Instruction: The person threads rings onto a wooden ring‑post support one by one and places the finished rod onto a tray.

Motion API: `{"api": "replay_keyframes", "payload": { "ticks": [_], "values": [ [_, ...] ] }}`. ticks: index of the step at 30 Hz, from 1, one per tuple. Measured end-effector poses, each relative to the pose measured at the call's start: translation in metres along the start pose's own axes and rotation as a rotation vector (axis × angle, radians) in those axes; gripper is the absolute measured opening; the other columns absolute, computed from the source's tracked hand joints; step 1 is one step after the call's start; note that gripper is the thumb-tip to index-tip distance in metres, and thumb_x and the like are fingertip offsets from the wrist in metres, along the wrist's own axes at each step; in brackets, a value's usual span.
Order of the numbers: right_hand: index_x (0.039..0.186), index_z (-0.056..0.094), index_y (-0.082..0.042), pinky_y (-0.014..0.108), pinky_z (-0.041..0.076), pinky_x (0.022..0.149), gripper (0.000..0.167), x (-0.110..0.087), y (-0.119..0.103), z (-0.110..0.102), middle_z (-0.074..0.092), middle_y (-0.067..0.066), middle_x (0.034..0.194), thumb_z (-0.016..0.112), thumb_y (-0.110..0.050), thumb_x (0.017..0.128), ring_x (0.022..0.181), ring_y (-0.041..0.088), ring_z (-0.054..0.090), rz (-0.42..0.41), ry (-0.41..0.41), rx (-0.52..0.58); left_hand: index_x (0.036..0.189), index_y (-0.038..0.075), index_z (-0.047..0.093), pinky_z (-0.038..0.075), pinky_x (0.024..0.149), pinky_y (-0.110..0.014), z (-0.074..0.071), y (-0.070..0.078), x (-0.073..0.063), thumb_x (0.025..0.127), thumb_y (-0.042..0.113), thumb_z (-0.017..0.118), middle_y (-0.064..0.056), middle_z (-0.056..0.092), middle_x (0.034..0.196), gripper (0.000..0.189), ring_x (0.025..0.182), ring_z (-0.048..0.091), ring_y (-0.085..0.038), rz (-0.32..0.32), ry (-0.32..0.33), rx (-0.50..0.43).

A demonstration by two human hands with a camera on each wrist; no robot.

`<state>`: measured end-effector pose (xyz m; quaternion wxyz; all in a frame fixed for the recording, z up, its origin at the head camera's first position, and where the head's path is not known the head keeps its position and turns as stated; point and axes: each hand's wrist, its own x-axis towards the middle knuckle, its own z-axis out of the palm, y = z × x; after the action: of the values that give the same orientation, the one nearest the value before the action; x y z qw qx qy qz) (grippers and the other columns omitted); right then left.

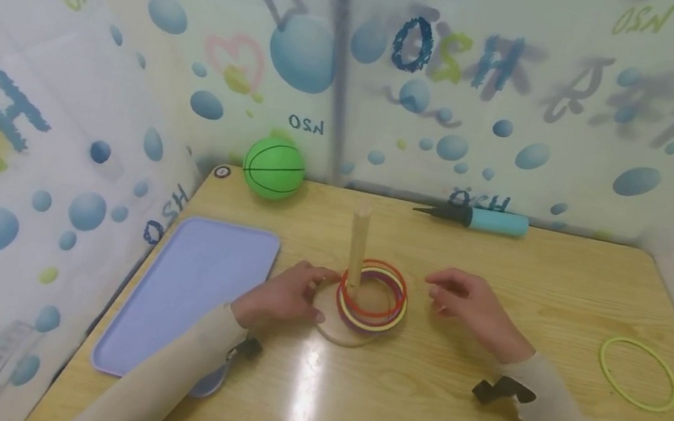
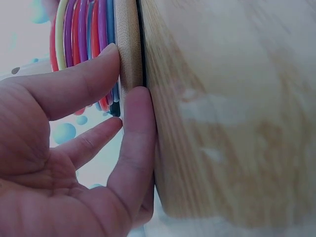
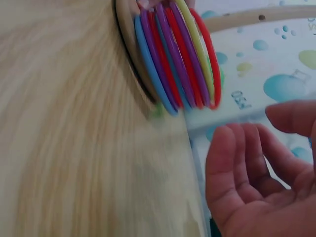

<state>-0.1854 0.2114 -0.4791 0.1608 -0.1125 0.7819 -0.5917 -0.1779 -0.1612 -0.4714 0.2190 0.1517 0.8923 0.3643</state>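
A ring-toss stand has an upright wooden post [image 1: 358,244] on a round wooden base [image 1: 348,342]. Several rings [image 1: 366,329] in red, yellow, purple and blue lie stacked around the post's foot, offset to its right. My left hand [image 1: 288,295] holds the left edge of the base; up close in the left wrist view, its fingertips rest against the rim of the base [image 2: 129,49]. To the right of the stack, my right hand [image 1: 472,306] hovers with loosely bent fingers and nothing in them. The right wrist view shows this hand apart from the rings [image 3: 180,59].
A yellow-green ring [image 1: 603,363] lies by itself on the right of the wooden table [image 1: 408,419]. At left is a lilac tray [image 1: 195,283], partly behind my left forearm. A green ball [image 1: 273,169] and a blue hand pump [image 1: 497,222] sit along the back wall.
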Motion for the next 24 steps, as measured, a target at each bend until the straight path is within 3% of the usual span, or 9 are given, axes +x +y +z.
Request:
{"api": "replay_keyframes", "payload": {
  "ticks": [5, 12, 18, 24],
  "values": [
    [0.137, 0.062, 0.004, 0.036, 0.064, 0.083, 0.043, -0.017, 0.002, -0.026, 0.067, 0.03, 0.114, 0.063, -0.026, 0.107, 0.094, 0.026, 0.071, -0.03, -0.036, -0.087, 0.153, 0.024, 0.057, 0.05, 0.092, -0.04, 0.0, -0.001, 0.001, 0.078, 0.013, 0.091, -0.011, 0.055, 0.123, 0.083, 0.106, 0.052, -0.022, 0.016, 0.0, -0.007],
    [0.136, 0.063, 0.001, 0.032, 0.064, 0.08, 0.04, -0.039, 0.008, -0.057, 0.07, 0.024, 0.113, 0.062, -0.027, 0.108, 0.093, 0.021, 0.072, -0.054, 0.039, -0.219, 0.152, 0.025, 0.058, 0.049, 0.093, -0.04, 0.001, -0.001, 0.0, 0.077, 0.012, 0.091, -0.012, 0.054, 0.128, 0.083, 0.109, 0.051, -0.023, -0.006, 0.004, -0.034],
    [0.138, 0.062, 0.0, 0.027, 0.062, 0.079, 0.04, -0.059, 0.012, -0.084, 0.075, 0.007, 0.113, 0.061, -0.027, 0.108, 0.093, 0.015, 0.072, -0.042, 0.118, -0.291, 0.153, 0.023, 0.057, 0.048, 0.092, -0.039, 0.002, -0.002, 0.0, 0.078, 0.013, 0.091, -0.012, 0.056, 0.127, 0.083, 0.107, 0.051, -0.022, 0.017, -0.001, -0.025],
    [0.137, 0.063, -0.003, 0.022, 0.061, 0.077, 0.034, -0.075, 0.02, -0.109, 0.074, -0.006, 0.106, 0.061, -0.02, 0.108, 0.091, 0.012, 0.073, -0.069, 0.209, -0.278, 0.153, 0.026, 0.056, 0.05, 0.091, -0.038, 0.002, -0.004, 0.002, 0.078, 0.014, 0.091, -0.011, 0.055, 0.124, 0.084, 0.104, 0.053, -0.022, 0.018, -0.002, -0.009]
  ]
}}
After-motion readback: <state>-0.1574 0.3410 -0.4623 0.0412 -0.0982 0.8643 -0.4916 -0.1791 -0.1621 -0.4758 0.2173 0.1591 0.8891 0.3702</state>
